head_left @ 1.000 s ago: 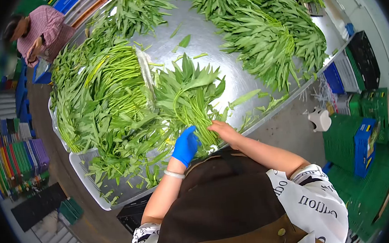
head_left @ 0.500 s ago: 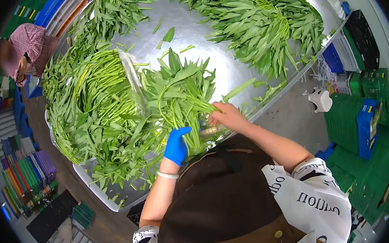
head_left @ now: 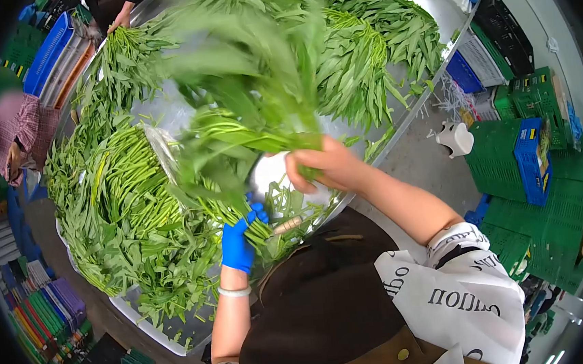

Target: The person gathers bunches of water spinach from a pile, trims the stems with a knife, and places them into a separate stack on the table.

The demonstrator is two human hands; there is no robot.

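Observation:
My right hand (head_left: 321, 166), bare, is closed round the stems of a leafy green bunch (head_left: 256, 82), lifted above the metal table (head_left: 263, 174) and blurred by motion. My left hand (head_left: 241, 241), in a blue glove, grips a smaller group of green stems (head_left: 229, 211) near the table's front edge. Just right of the glove lies a tool with a light wooden handle (head_left: 288, 225); its other end is hidden. To the left is a big heap of greens (head_left: 127, 181) with a clear plastic strip (head_left: 160, 151) beside its stems.
More leafy bunches (head_left: 357, 60) lie at the table's back right. One person in a checked top (head_left: 24, 134) stands at the left; another person's hand (head_left: 121, 19) touches greens at the back. Green crates (head_left: 498, 159) and a white stool (head_left: 455, 139) are on the right.
My right hand has raised the bunch, which now fans out over the table. My left hand is lower left with stems in it. A second person's hand has appeared at the back.

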